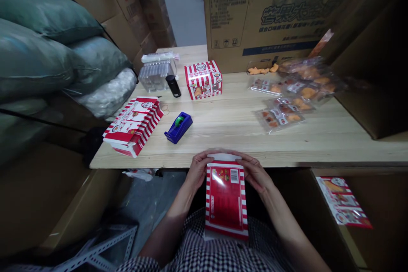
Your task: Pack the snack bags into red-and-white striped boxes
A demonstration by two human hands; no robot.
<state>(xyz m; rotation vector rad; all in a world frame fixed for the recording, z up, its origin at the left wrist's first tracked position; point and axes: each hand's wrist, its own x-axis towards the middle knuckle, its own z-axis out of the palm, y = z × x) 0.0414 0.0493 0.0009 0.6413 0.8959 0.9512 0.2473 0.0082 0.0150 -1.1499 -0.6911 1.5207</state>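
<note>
Two hands (198,169) (256,173) gripping striped carton (226,199)

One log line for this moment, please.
left hand: holds flat striped carton | right hand: holds it too | tape dispenser: on table, untouched

The striped box (226,197) partly covers left hand (198,169) and right hand (256,173); far snack packets (304,80) are blurred.
</note>
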